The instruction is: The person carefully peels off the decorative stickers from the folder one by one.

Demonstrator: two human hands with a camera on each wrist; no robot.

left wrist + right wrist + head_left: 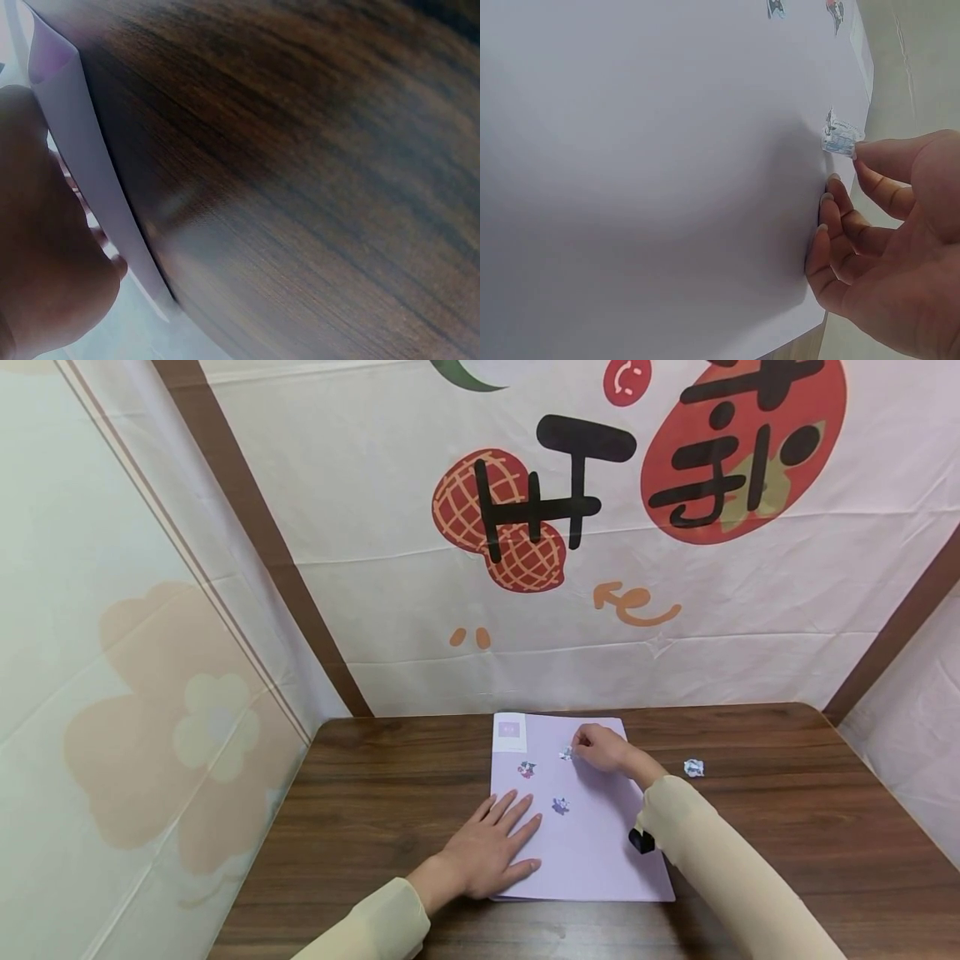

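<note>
While the left hand (491, 846) lies spread flat on the lilac folder (600, 860), the right hand (602, 749) pinches a small printed piece (841, 139) at its far part

With the hands apart, the left should press lightly so the folder does not slide on the table (405, 760); the right thumb and forefinger grip the piece by one edge, and whether its free edge touches the folder I cannot tell. Laying that edge down first, then smoothing toward the pinch, would likely avoid creases, leaving room around the red-green piece (527, 769) to its left and the bluish piece (560, 806) near the left fingertips; a pale piece (693, 767) lies on the table
</note>
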